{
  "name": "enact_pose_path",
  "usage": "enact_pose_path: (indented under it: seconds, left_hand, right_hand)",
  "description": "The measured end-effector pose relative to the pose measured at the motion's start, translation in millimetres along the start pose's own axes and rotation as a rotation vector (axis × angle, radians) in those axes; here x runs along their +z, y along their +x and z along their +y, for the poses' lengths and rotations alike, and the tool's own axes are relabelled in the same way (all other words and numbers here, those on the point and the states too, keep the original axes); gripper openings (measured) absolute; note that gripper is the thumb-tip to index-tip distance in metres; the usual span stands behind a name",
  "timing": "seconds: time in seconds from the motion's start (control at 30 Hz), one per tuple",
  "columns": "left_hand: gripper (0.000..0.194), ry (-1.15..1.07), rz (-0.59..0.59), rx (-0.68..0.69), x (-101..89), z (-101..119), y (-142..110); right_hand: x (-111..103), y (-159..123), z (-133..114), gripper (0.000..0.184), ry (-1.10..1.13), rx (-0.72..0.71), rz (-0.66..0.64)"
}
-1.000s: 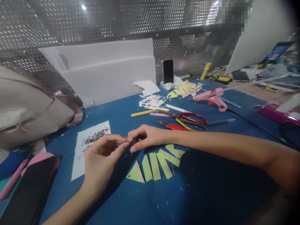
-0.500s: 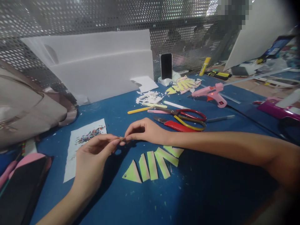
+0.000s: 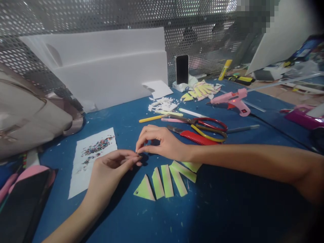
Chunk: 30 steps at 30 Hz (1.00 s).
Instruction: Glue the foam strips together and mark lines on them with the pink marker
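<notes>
My left hand [image 3: 115, 165] is closed in a pinch, its fingertips meeting those of my right hand [image 3: 158, 141]. Between them is something small and dark, too tiny to name. The right hand's thumb and forefinger are pressed together at the same spot. Just below the hands lie several green and pink cut foam-like pieces [image 3: 167, 180] in a row, fanned like a fish shape; the pointed one [image 3: 145, 189] has a dark dot as an eye. Under and behind the left hand is a white paper sheet [image 3: 77, 182] strewn with small multicoloured beads or gems [image 3: 97, 147].
Beyond the right hand lie scissors [image 3: 210, 130], a red cutter [image 3: 196, 137] and several markers [image 3: 153, 118]. A pink glue gun [image 3: 233, 100] glows red at the right. White scraps [image 3: 163, 104] and a phone [image 3: 182, 69] stand further back; a bag [image 3: 32, 118] is at left.
Both hands have shifted slightly right, still meeting at the fingertips. More of the beads on the paper shows. The view has moved a little.
</notes>
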<state>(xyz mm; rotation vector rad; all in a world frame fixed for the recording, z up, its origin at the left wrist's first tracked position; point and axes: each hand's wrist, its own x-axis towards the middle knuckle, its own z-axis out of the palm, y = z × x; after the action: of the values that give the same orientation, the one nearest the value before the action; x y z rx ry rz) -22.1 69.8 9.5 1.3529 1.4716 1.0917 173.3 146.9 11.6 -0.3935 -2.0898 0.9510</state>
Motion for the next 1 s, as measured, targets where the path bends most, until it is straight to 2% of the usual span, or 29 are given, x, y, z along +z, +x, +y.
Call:
enact_pose_path:
  seconds: [0.3,0.4,0.57,0.67,0.77,0.83,0.9,0.97,1.0]
  left_hand:
    - [0.015,-0.002,-0.068,0.014,2.4,0,-2]
    - [0.015,0.008,-0.058,0.033,2.6,1,-3]
    - [0.014,0.022,0.03,0.067,0.8,-1,-2]
    - [0.016,0.02,0.07,0.086,-0.4,-4,-1]
    - [0.017,0.011,0.086,0.1,-1.3,-7,0]
    - [0.017,0.002,0.089,0.109,-1.4,-8,0]
    - [0.016,-0.01,0.092,0.122,-0.8,-8,0]
    - [0.016,-0.021,0.094,0.135,0.2,-7,0]
    - [0.016,-0.024,0.094,0.142,0.8,-7,1]
  right_hand:
    - [0,0,-2,0.002,0.001,-0.034,-0.048]
    - [2,0,-7,0.007,0.102,0.052,-0.007]
    - [12,-2,-17,0.015,0.387,0.274,0.191]
    - [9,3,-20,0.016,0.491,0.396,0.239]
    - [-5,11,-18,0.023,0.448,0.374,0.237]
    - [-17,14,-15,0.034,0.394,0.387,0.161]
    - [-30,16,-18,0.036,0.29,0.45,-0.012]
    - [-42,15,-27,0.026,0.053,0.449,-0.322]
    - [-47,13,-34,0.018,-0.111,0.409,-0.534]
